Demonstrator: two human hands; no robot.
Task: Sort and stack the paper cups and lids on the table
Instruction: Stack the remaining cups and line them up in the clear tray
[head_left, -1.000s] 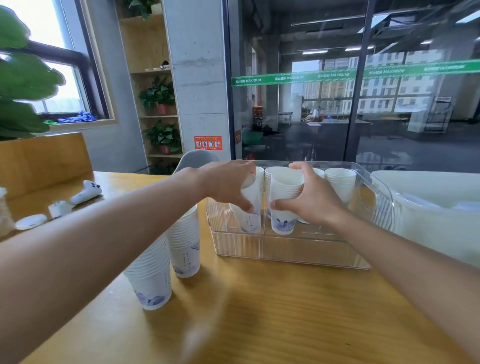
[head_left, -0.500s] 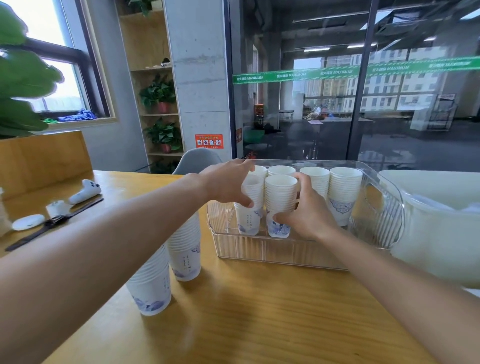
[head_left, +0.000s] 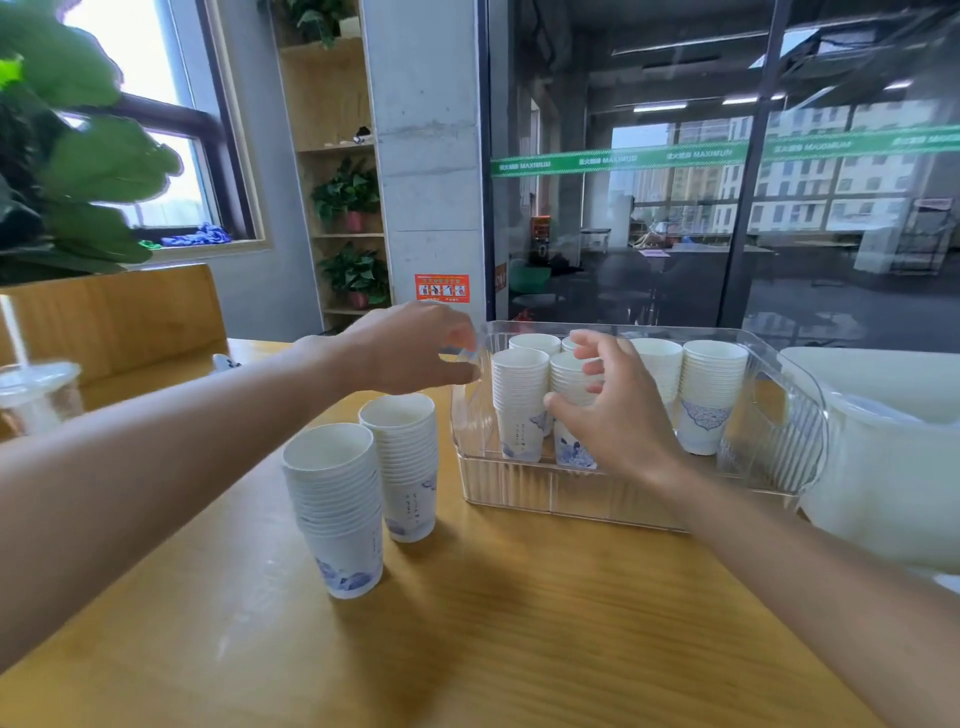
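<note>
Several stacks of white paper cups with blue prints stand in a clear plastic bin (head_left: 628, 506). My right hand (head_left: 608, 410) hovers in front of the front middle stack (head_left: 569, 384), fingers spread and loosely bent, holding nothing. My left hand (head_left: 415, 348) hangs by the bin's left wall above the table, fingers loosely curled and empty. The front left stack in the bin (head_left: 519, 402) stands free. Two more cup stacks stand on the wooden table (head_left: 467, 623): a near stack (head_left: 337, 509) and a farther stack (head_left: 408, 465).
A white bin (head_left: 883, 467) stands to the right of the clear one. At the far left a clear plastic cup with a domed lid and straw (head_left: 36, 395) sits on the table. A wooden chair back (head_left: 119, 322) and a large plant are behind it.
Both hands have let go of the two front stacks in the bin and drawn back. My left hand moved left, out of the bin. The view has shifted.
</note>
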